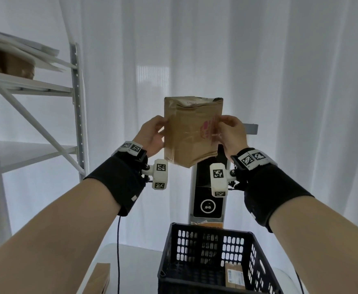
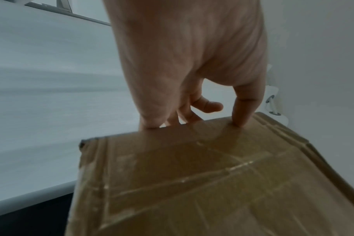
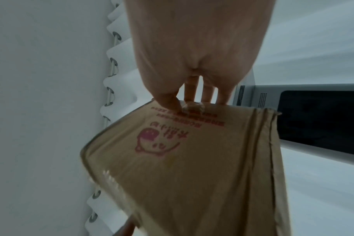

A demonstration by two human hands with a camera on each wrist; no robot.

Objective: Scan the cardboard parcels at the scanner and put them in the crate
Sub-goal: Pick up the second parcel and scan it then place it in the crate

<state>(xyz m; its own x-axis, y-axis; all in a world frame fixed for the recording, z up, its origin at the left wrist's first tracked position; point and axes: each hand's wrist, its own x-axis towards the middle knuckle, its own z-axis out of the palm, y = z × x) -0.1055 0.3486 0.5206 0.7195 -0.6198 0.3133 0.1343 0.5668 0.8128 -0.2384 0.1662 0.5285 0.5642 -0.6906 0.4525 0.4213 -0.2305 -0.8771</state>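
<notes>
A taped brown cardboard parcel (image 1: 191,130) with a pink printed logo is held up in the air in front of the upright scanner (image 1: 208,196). My left hand (image 1: 153,134) grips its left edge, thumb on the near face. My right hand (image 1: 230,132) grips its right edge the same way. In the left wrist view the left hand (image 2: 192,79) has fingertips on the parcel (image 2: 192,183). In the right wrist view the right hand (image 3: 194,63) pinches the parcel (image 3: 192,167) beside the scanner's dark screen (image 3: 321,121). The black crate (image 1: 212,259) stands below the scanner.
Another labelled parcel (image 1: 235,276) lies inside the crate at its right. A further cardboard parcel (image 1: 98,279) lies on the white table at lower left. A white metal shelf rack (image 1: 46,115) stands at the left, with a brown box on an upper shelf. White curtains hang behind.
</notes>
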